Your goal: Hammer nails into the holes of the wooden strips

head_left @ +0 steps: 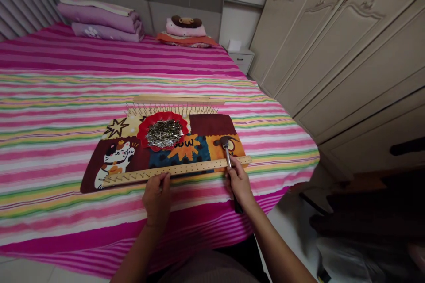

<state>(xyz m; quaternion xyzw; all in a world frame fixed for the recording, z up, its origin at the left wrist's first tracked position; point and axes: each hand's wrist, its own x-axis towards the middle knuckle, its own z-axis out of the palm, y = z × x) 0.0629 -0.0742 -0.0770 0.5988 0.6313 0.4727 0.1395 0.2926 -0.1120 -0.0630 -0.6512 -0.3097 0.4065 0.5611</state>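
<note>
My right hand (240,185) is wrapped round the handle of a claw hammer (227,151), whose head lies over the right end of a patterned mat (114,181). Across the mat's near side runs a long wooden strip (192,167) with rows of small holes; several nails (133,176) stand slantwise in its left part. Closed at the strip's near edge, my left hand (157,196) pinches its fingers together, and what they hold is too small to make out. Beyond the strip a red scalloped bowl (142,135) holds a heap of loose nails (166,133).
Behind the bowl lies another wooden strip bristling with nails (195,109), with plain wooden strips (172,97) beyond it. Everything rests on a bed with a striped sheet (59,141). Folded bedding (102,22) lies at the headboard; wardrobes (332,53) line the right side.
</note>
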